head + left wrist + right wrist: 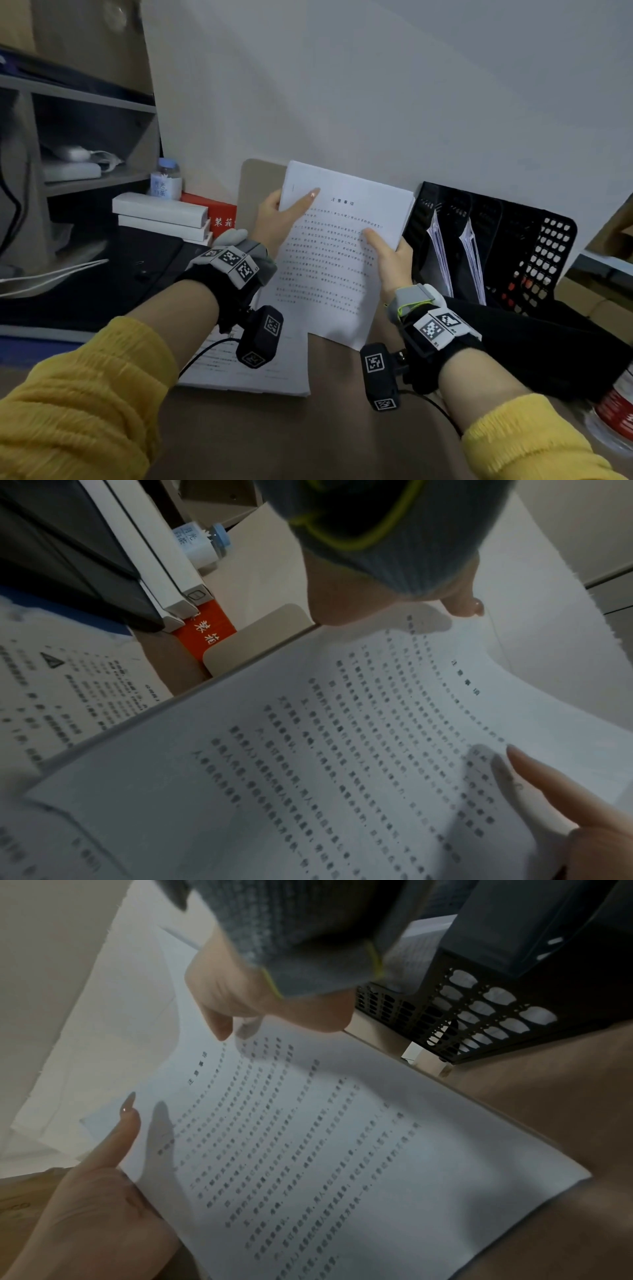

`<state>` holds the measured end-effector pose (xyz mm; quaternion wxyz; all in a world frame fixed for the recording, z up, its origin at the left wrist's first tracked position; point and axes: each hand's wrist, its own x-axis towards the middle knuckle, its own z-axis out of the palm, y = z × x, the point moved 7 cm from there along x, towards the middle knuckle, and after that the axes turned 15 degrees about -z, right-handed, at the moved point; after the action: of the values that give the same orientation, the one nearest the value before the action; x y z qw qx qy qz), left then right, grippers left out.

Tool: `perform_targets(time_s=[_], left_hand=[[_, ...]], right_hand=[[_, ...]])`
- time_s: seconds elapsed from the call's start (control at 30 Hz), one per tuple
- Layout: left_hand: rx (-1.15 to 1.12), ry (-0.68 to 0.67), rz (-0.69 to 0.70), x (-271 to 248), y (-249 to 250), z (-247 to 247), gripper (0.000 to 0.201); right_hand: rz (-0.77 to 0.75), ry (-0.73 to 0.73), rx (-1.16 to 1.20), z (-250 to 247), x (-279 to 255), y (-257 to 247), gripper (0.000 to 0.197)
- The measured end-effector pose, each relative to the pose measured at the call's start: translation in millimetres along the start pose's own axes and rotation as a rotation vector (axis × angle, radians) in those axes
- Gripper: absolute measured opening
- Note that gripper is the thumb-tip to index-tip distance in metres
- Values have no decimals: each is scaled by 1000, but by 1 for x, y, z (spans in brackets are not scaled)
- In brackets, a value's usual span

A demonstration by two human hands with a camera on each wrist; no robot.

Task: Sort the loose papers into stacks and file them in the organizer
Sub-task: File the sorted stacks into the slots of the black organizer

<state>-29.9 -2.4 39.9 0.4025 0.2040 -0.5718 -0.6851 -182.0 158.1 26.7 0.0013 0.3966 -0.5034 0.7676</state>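
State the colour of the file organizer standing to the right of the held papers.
Black, with a perforated side panel: the organizer shows best in the head view.

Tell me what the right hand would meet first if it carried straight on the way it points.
The right hand holds the paper stack by its right edge and points up and away. Straight on, it would probably meet the near left end of the black organizer, or just miss it and reach the wall; depth is unclear.

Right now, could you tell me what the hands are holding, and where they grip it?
A stack of printed papers: the left hand holds its left edge, the right hand its right edge, thumbs on top.
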Motion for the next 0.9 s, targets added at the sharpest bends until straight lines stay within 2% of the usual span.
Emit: perform_targets(time_s=[0.13, 0.23, 0.33, 0.4, 0.53, 0.7, 0.8, 0.9], left_hand=[[99, -74, -151, -1, -34, -4, 43], [213, -117, -192, -4, -65, -13, 55], [268, -125, -213, -10, -82, -19, 48], [231, -147, -226, -10, -85, -17, 48], [185, -123, -184, -6, -70, -9, 39], [178, -59, -128, 0, -47, 17, 45], [149, -25, -95, -4, -34, 42, 40], [146, 56, 30, -10, -17, 73, 46]], right_hand=[[103, -62, 28, -2, -13, 14, 14], [207, -152, -7, -6, -28, 33, 17], [274, -239, -48, -7, -42, 42, 17], [270, -235, -66, -10, -43, 43, 18], [256, -201, -55, -15, -38, 39, 19], [221, -221, -49, -33, -37, 21, 17], [123, -162, -123, -49, -32, 3, 24], [63, -48, -159, -68, -30, -13, 28]])
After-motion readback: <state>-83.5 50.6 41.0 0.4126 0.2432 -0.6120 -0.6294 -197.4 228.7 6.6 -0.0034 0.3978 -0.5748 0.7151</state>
